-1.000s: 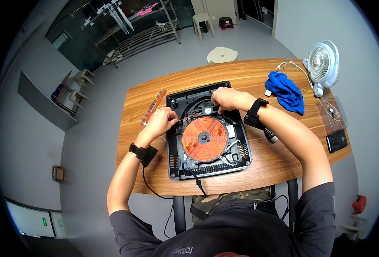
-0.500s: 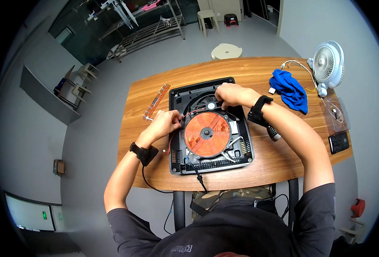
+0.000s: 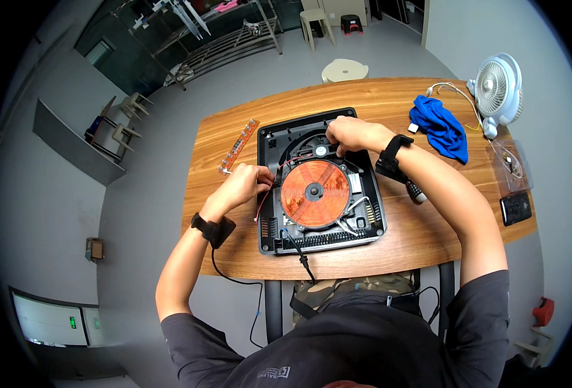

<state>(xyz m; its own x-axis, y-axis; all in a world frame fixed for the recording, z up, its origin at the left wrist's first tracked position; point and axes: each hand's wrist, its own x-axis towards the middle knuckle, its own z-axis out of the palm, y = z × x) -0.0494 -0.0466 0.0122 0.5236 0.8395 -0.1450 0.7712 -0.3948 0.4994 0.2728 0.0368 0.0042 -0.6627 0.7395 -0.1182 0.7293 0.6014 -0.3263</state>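
Observation:
An opened induction cooker's black housing (image 3: 376, 223) lies on the table in front of me. Its round copper coil (image 3: 299, 197) fills the middle, with a small black cooling fan (image 3: 321, 150) at its far edge. My left hand (image 3: 248, 182) is over the housing's left edge, thumb and fingers pinched on a thin red wire (image 3: 264, 204) that runs toward the fan. My right hand (image 3: 352, 134) bends down over the fan's right side, fingers closed on its frame; the fingertips are partly hidden. White leads (image 3: 358, 210) curve beside the coil, and a black power cord (image 3: 302, 258) leaves at the near edge.
A narrow orange circuit board (image 3: 240, 145) lies left of the housing. At the right are a blue cloth (image 3: 440, 129), a white fan (image 3: 498, 89), a clear plastic tray (image 3: 511, 171) and a black flat device (image 3: 515, 209). A dark-handled tool (image 3: 416, 192) shows partly under my right forearm.
The view has shifted slightly, so the table sits a little higher. Both hands keep nearly the same places; the red wire's loose end by my left hand has drawn up.

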